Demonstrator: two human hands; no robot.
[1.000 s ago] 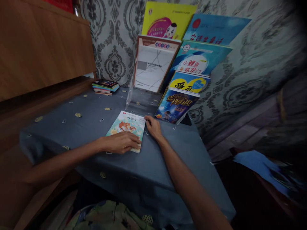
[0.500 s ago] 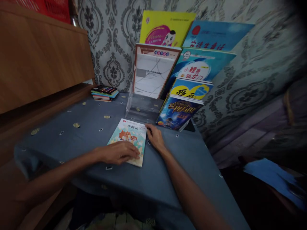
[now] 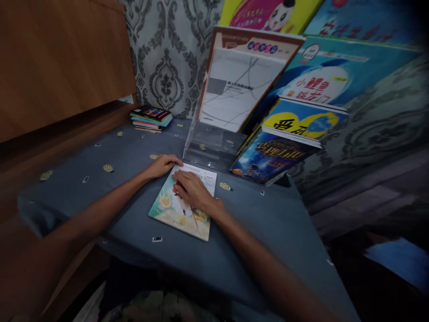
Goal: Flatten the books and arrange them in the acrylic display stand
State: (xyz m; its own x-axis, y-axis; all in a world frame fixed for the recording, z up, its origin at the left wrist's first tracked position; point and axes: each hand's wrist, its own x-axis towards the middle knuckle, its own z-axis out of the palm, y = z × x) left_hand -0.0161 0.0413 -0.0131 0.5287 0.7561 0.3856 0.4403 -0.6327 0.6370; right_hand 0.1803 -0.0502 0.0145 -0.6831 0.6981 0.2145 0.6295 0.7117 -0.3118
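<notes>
A thin paperback book (image 3: pixel 182 217) with a green and cream illustrated cover lies flat on the cloth-covered table in front of me. My right hand (image 3: pixel 193 190) rests on the upper part of its cover, fingers stretched out and slightly apart, hiding much of the title. At the book's top left corner is my left hand (image 3: pixel 164 165), its fingers extended with their tips touching the edge. Neither hand lifts the book. Behind it, a clear acrylic stand (image 3: pixel 212 145) holds a pale grey-white booklet (image 3: pixel 239 89) in front of a brown-bordered book.
To the right of the stand, tiered books face me, with a dark blue one (image 3: pixel 273 156) lowest. A small stack of books (image 3: pixel 150 118) lies at the back left. Beside the table stands a wooden cabinet (image 3: pixel 63 62). The table's blue-grey cloth (image 3: pixel 110 197) has pineapple prints.
My left hand has gone from the lower cover to the top left corner. My right hand has moved from the top right corner onto the cover. The view has come closer.
</notes>
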